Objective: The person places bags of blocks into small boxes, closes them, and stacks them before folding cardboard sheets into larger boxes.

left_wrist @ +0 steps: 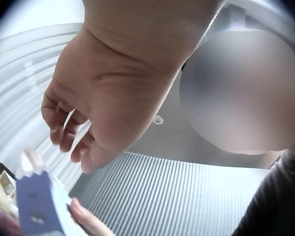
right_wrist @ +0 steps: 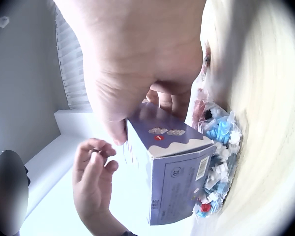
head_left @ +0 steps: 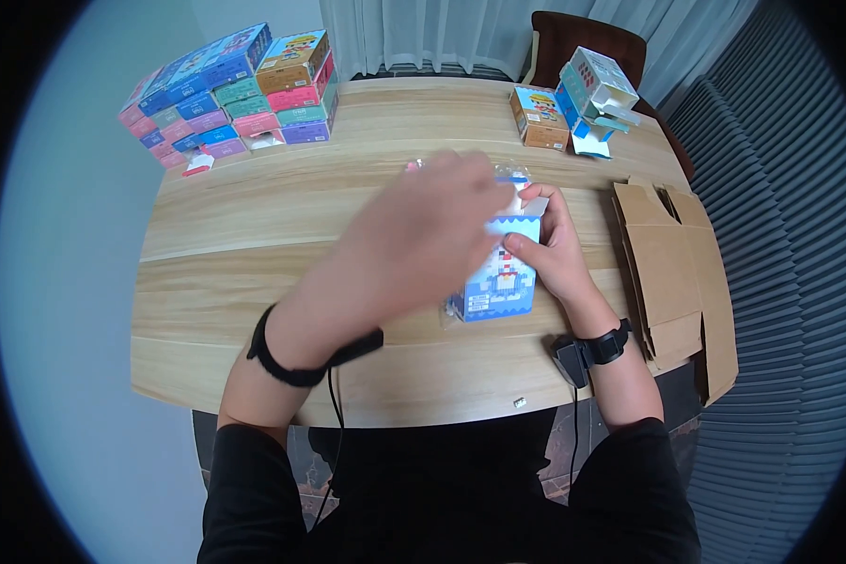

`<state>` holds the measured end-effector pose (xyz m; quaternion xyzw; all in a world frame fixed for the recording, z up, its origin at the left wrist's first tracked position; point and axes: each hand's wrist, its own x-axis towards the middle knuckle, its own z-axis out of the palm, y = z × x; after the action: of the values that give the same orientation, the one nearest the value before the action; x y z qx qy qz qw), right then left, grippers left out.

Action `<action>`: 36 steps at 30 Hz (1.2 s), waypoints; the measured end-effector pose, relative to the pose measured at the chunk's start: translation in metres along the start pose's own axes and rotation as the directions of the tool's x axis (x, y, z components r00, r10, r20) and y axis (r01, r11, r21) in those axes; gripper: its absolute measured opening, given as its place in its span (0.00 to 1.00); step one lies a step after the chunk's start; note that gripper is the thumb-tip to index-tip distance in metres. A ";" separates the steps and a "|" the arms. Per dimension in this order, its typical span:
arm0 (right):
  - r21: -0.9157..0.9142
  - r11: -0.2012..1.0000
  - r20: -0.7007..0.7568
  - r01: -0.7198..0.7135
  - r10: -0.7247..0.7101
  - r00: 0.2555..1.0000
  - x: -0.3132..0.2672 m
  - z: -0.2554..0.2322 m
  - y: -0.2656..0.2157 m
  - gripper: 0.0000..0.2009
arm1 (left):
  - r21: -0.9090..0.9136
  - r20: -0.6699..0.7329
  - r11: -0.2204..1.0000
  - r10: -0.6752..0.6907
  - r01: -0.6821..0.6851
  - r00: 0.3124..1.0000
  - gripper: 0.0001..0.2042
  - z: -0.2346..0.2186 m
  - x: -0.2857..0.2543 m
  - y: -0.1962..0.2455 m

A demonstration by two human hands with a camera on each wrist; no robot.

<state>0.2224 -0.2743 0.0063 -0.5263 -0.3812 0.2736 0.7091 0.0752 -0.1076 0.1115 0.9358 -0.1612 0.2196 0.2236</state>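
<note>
A blue cardboard box (head_left: 505, 287), printed with a block-built figure, stands on the table with a white flap (head_left: 536, 207) raised at its top. My right hand (head_left: 562, 256) grips its right side, thumb on the printed front and fingers behind. Blurred in the head view, my left hand (head_left: 432, 226) is raised over the box's upper left. The left wrist view shows that hand's fingers (left_wrist: 64, 130) loosely bent, with nothing visible in them, above the box. Clear bags of small blue, white and red pieces (right_wrist: 219, 147) lie beside the box.
Stacked colourful boxes (head_left: 235, 99) fill the back left of the table. At the back right are an orange box (head_left: 540, 117) and an opened white-and-blue box (head_left: 600, 85). Flattened brown cardboard (head_left: 672, 273) lies along the right edge. A small piece (head_left: 520, 402) lies near the front edge.
</note>
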 end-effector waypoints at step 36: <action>-0.002 1.000 -0.026 0.016 -0.016 1.000 0.000 0.000 -0.006 0.26 | -0.224 0.677 0.973 0.201 -0.062 0.708 0.06 0.106 -0.034 0.046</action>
<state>0.2225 -0.2761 0.0121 -0.5273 -0.3762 0.2608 0.7158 0.0637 -0.1911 0.0257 0.9105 -0.3195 -0.1486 0.2162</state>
